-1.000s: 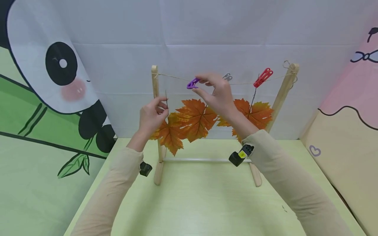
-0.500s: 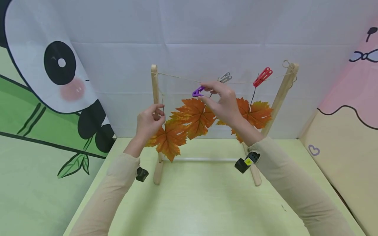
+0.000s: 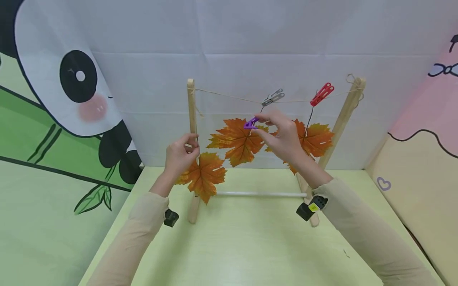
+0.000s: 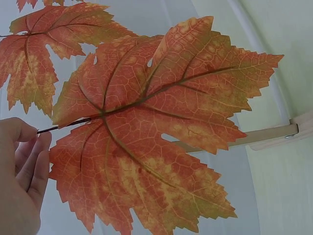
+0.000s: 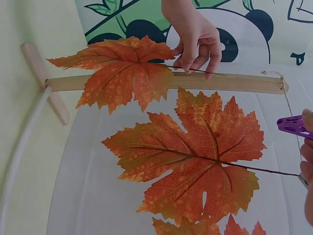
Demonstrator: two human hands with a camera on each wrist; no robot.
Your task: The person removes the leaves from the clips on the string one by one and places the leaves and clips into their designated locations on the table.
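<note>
– The left hand (image 3: 181, 153) pinches the thin dark stem (image 4: 73, 123) of an orange leaf (image 3: 204, 176). What does the right hand (image 3: 284, 135) have?

– A purple clip (image 3: 250, 124)! The thumb and fingers pinch it, and one end sticks out to the left.

– Where is the orange leaf?

– Just under the left hand, by the left post (image 3: 191, 107). It is lower than the middle leaf (image 3: 237, 145).

– And how does the middle leaf hang?

– By its stem, from a gray clip (image 3: 274, 96) on the string (image 3: 229, 96). A red clip (image 3: 322, 93) holds the right leaf (image 3: 318, 140) the same way, near the right post (image 3: 345, 115).

– Where is the purple clip, then?

– Lower than the string, in front of the middle leaf. I can't tell if they touch.

– The string goes from one wooden post to the other.

– Yes, and a white bar (image 3: 261, 194) runs across low down, near the pale table (image 3: 247, 246).

– The person's sleeves (image 3: 127, 234) are beige. A little black box (image 3: 171, 218) sits at each wrist.
</note>
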